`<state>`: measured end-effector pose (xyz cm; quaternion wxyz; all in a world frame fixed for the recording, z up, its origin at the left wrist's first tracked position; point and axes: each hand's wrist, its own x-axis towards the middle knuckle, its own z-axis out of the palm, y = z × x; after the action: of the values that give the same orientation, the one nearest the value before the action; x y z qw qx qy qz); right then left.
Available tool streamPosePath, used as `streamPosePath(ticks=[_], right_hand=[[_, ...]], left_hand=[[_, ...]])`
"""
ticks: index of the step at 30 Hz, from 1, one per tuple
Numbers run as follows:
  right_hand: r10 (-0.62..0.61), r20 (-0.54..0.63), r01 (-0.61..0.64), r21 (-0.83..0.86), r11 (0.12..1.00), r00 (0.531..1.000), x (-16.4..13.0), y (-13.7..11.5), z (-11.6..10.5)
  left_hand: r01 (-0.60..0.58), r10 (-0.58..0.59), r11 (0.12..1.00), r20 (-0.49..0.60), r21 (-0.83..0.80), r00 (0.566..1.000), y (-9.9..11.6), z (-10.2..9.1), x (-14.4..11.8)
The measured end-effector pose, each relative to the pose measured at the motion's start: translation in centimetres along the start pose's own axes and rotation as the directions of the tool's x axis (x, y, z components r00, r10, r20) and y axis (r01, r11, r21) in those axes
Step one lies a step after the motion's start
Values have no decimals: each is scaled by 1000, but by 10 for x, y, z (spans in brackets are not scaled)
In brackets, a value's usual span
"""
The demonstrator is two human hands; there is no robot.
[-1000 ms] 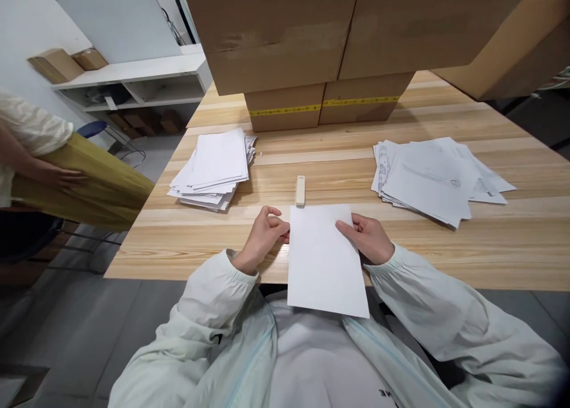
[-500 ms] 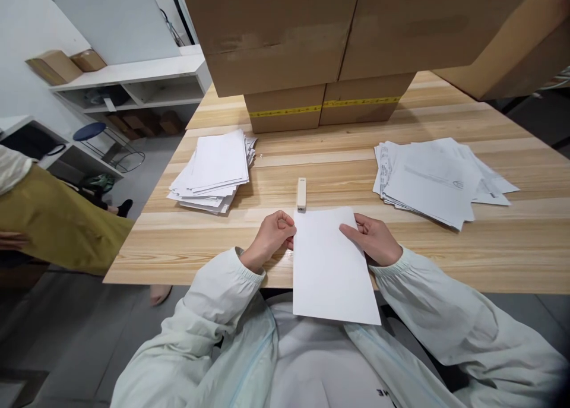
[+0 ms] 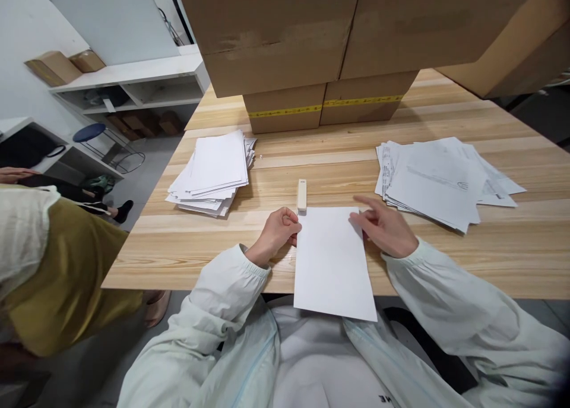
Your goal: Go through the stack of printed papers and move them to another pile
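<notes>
A blank white sheet of paper (image 3: 332, 265) lies at the table's front edge, its lower end hanging over. My left hand (image 3: 280, 233) is closed in a pinch at the sheet's upper left edge. My right hand (image 3: 387, 227) is at the upper right corner, thumb touching the paper and index finger stretched out away from it; its other fingers are partly hidden. A small cream stapler (image 3: 302, 195) stands upright in view at the sheet's top left corner, touching or overlapping it; I cannot tell which.
A stack of white papers (image 3: 218, 164) lies on the left of the wooden table (image 3: 338, 152). On the right is a looser pile of printed papers (image 3: 439, 179). Large cardboard boxes (image 3: 276, 40) stand at the back. A person in a mustard skirt (image 3: 75, 277) is at the left.
My right hand has loosened on the sheet, its index finger now lifted and extended. The sheet has straightened slightly. At the left, the person has come closer.
</notes>
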<state>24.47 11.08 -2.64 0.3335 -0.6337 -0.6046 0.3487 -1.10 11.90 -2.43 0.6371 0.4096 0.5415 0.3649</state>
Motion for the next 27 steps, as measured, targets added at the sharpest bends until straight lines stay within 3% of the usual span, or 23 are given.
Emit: streamPosePath(ticks=[3,5,7,12,15,20,27], right_hand=[[-287,-128,226,-355,907,949,23,-24,-13],[-420,-65,363,-397,843,905,43,-45,-7],[-481,29,448,-416,791,876,66,-66,14],[-308,251,397,-549,735,918,114,-91,82],[-246,274,364,-582,727,930,128,-90,104],[-279,261,382,-599,704,924,127,-85,113],[-374,324,494,-597,632,869,121,-83,119]], left_hand=[[-4,4,1000,1,-23,1000,2,0,-1],[-7,6,999,-12,-33,1000,2,0,-2],[-12,12,999,-19,-39,1000,2,0,-3],[-6,5,998,-13,-56,1000,-2,-3,-2],[15,-16,999,-22,-44,1000,-1,-3,-1],[23,-24,999,-21,-48,999,1,-2,0],[25,-25,998,-8,-56,1000,-3,-4,2]])
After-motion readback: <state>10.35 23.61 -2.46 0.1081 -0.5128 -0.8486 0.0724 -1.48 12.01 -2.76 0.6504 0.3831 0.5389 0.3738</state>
